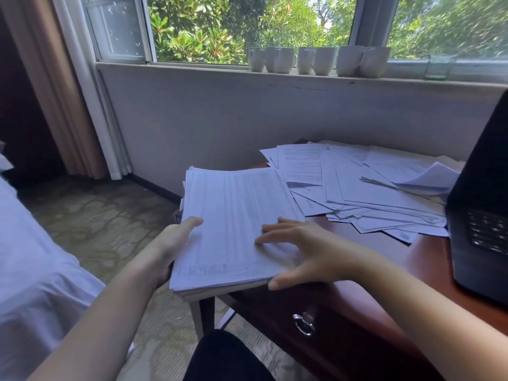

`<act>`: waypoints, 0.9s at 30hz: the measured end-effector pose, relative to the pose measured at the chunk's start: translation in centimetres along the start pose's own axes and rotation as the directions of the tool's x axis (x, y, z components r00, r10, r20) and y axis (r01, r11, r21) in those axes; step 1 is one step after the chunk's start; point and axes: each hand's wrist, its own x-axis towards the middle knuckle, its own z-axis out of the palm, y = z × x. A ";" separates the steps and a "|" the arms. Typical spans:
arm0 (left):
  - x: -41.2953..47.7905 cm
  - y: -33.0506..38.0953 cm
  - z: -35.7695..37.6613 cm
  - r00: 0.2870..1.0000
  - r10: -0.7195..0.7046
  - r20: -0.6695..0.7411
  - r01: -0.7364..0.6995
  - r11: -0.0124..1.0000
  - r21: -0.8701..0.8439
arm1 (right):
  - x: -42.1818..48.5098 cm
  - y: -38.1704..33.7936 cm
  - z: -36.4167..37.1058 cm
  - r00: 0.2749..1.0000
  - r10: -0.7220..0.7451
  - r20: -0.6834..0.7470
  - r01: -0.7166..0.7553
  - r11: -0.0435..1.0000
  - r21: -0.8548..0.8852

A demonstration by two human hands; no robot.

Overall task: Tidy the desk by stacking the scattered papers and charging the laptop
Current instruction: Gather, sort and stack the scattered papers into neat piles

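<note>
Though fine rows of print cover the top sheet of the stack, the lines are too blurred to read, and the same holds for the loose papers spread behind it. The stack sits over the near left corner of the desk, its left and near edges jutting past the wood above the floor; whether it rests on the corner or is lifted off it I cannot tell. The left hand grips the stack's left edge, thumb on top and fingers hidden underneath. The right hand lies on the top sheet with fingers spread wide, its thumb along the near edge. The loose papers fan out in overlapping layers from the desk's far side up to the laptop, which stands open at the right edge of view, keys showing but unreadable. Bare wood shows between the right hand and the laptop. A ring pull hangs on the drawer front below. Mugs and a glass line the windowsill, well apart from the papers.
</note>
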 end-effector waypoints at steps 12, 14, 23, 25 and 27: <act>1.5 0.6 0.4 0.954 0.248 -0.171 -0.218 0.959 0.180 | 1.7 1.5 0.6 0.998 -0.054 -0.045 0.054 0.998 0.013; 1.8 0.6 0.4 0.952 0.245 -0.182 -0.217 0.963 0.162 | 2.2 1.9 -0.2 1.000 -0.029 0.001 0.028 0.990 0.138; 4.3 2.3 -1.0 0.977 0.157 -0.145 -0.053 0.836 0.546 | 5.8 9.3 -3.9 0.794 0.467 -0.391 -0.521 0.853 -0.039; 4.7 2.9 -0.6 0.965 0.200 -0.171 -0.033 0.737 0.675 | 5.8 11.7 -3.8 0.708 0.601 -0.372 -0.658 0.752 -0.039; 5.1 3.1 0.2 0.945 0.261 -0.199 -0.016 0.642 0.767 | 5.5 13.3 -3.3 0.635 0.688 -0.351 -0.738 0.674 -0.016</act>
